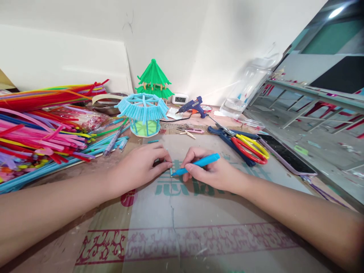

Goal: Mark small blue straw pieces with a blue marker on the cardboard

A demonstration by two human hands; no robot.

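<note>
My right hand (209, 168) grips a light-blue marker pen (203, 161), its tip pointing down and left. The tip touches or nearly touches the lower end of a short thin stick (171, 172), which looks partly blue. My left hand (146, 165) is closed at the thumb and forefinger on the stick's upper end, against the translucent sheet (216, 212) on the table. Just behind my left hand lies a short blue piece (153, 141). Beyond it stands a small blue round pavilion model (143, 112) with a pale green base.
Bundles of coloured pipe cleaners (42, 132) fill the left side. At the back are a green tiered model (153, 77), a clock (180, 99), a blue glue gun (192, 106) and a plastic bottle (241, 91). Scissors (250, 148), pliers (227, 140) and a phone (286, 153) lie right.
</note>
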